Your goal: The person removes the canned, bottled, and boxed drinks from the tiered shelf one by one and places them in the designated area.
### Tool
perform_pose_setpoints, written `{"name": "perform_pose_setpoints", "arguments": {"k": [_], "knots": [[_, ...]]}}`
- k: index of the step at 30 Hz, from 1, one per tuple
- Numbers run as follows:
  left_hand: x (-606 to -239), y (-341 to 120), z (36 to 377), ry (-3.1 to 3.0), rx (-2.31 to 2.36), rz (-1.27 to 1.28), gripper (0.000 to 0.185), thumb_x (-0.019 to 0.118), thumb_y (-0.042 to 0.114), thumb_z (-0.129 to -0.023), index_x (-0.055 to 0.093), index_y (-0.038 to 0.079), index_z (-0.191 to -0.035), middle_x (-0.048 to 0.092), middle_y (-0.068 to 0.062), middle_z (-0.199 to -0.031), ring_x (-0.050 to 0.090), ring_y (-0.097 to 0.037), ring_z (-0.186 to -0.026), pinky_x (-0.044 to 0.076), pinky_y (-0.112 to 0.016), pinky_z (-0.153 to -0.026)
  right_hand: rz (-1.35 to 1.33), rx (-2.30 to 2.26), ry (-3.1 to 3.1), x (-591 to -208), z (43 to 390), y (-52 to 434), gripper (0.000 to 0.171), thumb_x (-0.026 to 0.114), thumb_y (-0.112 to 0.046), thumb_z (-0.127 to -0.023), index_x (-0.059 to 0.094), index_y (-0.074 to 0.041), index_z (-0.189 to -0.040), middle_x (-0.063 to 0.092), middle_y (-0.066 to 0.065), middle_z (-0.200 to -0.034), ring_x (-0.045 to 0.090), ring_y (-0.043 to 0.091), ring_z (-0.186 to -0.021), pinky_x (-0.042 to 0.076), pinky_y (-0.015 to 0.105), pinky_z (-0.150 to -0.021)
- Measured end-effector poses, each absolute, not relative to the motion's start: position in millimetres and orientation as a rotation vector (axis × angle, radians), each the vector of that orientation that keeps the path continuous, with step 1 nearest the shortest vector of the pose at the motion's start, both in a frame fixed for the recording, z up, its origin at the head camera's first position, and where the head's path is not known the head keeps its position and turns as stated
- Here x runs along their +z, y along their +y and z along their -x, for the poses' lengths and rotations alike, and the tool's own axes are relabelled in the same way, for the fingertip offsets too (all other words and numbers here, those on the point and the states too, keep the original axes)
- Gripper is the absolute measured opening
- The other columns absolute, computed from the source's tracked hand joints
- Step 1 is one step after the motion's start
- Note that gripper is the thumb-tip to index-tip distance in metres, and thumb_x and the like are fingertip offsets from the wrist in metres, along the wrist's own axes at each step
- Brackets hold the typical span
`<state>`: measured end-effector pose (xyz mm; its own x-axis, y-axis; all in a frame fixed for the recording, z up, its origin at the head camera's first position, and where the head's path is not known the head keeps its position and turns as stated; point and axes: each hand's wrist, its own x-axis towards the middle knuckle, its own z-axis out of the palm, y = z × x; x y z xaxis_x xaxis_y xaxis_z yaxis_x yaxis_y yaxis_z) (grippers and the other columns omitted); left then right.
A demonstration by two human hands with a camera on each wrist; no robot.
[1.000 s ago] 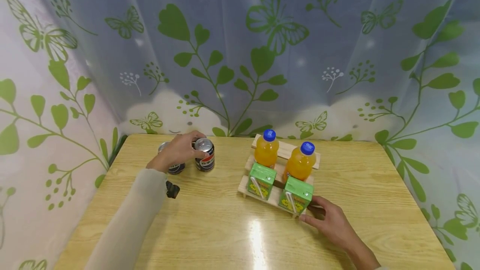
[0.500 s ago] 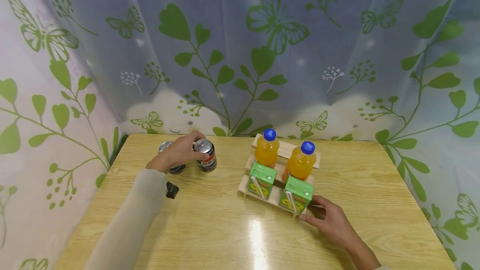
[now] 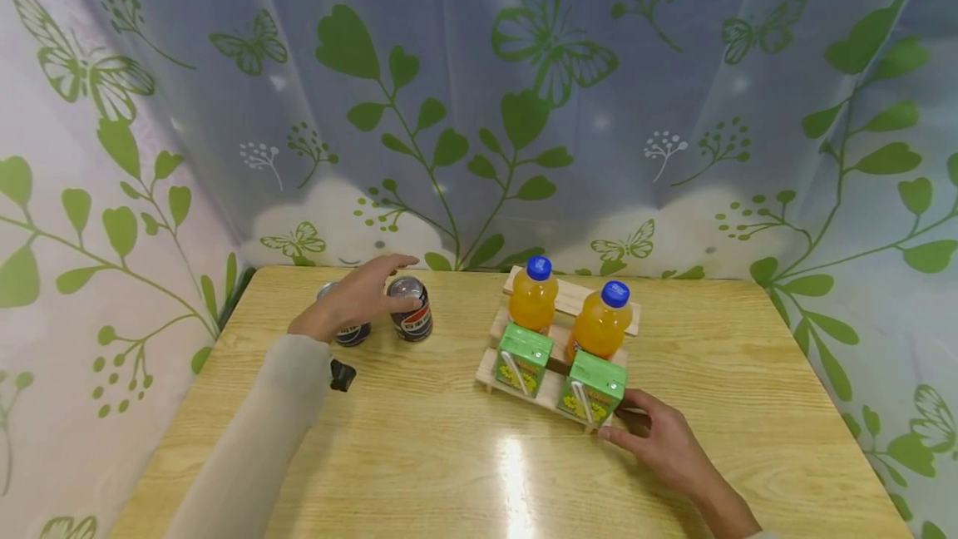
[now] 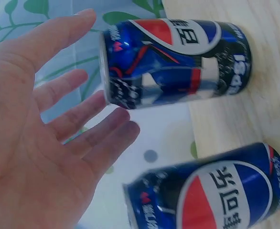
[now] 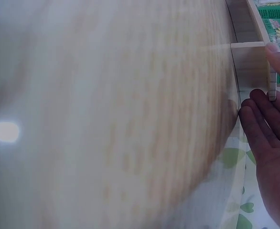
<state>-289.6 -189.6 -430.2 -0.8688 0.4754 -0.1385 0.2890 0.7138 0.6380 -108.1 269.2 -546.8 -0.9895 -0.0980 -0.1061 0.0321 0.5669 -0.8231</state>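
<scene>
My left hand (image 3: 358,299) hovers over two dark blue Pepsi cans. Its fingers are spread, and in the left wrist view a gap shows between them and the upper can (image 4: 178,64). In the head view the right can (image 3: 413,323) stands upright beneath the thumb; the left can (image 3: 353,336) is partly hidden behind the hand. At the near right corner of a stepped wooden rack (image 3: 486,370), my right hand (image 3: 662,443) pinches the rack's end, thumb in front and fingers at the side. Two green drink cartons (image 3: 522,360) with straws stand on the rack's front step.
Two orange juice bottles (image 3: 601,327) with blue caps stand on the rack behind the cartons. A small black object (image 3: 342,375) shows beside the left wrist. Leaf-patterned curtain (image 3: 464,106) closes off the table's (image 3: 419,447) back and sides.
The right can slid slightly to the right with my left hand, whose fingers then straightened and came off it. My right hand and the rack stay where they were.
</scene>
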Motion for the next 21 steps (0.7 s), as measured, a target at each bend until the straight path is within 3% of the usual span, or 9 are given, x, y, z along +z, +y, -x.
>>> {"name": "perform_pose_setpoints", "arguments": {"k": [12,21], "knots": [[-412,-165,293,2.657,0.939,-0.680,0.069,0.070,0.041,-0.108,0.043,0.020,-0.168,0.040,-0.008,-0.175,0.036,-0.037,-0.162,0.036,-0.065,-0.128,0.034,-1.402,2.639,-547,108,269,0.064,0.089,-0.026,-0.093,0.063,0.004,-0.144,0.071,0.025,-0.138,0.075,0.039,-0.122,0.065,0.045,-0.100],[-401,-141,290,2.597,1.063,-0.756,0.068,0.074,0.034,-0.106,0.047,0.019,-0.166,0.047,-0.007,-0.170,0.040,-0.034,-0.160,0.036,-0.063,-0.129,0.022,-1.382,2.638,-546,109,268,0.065,0.089,-0.029,-0.093,0.063,0.003,-0.144,0.071,0.024,-0.137,0.075,0.039,-0.123,0.065,0.044,-0.100]]}}
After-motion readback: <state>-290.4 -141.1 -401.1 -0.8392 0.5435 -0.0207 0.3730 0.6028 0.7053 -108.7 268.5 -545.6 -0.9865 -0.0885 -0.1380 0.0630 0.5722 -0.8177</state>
